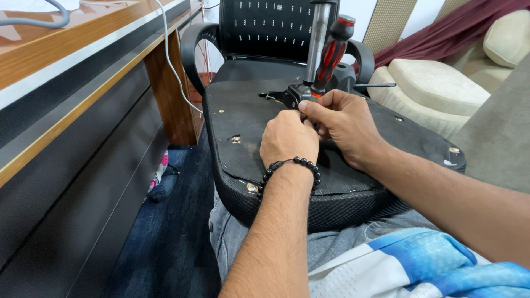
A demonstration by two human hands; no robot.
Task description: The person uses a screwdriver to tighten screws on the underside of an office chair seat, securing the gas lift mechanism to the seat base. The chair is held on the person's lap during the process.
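A wooden table (66, 60) is running along the left, a cream sofa (436, 88) is sitting at right, and dark blue carpet (165, 237) is covering the floor.

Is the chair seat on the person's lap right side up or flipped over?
Flipped over: the seat shows its bare black underside with screw holes and the metal bracket facing up.

Seat base (243, 138) on lap — desk (83, 72) left
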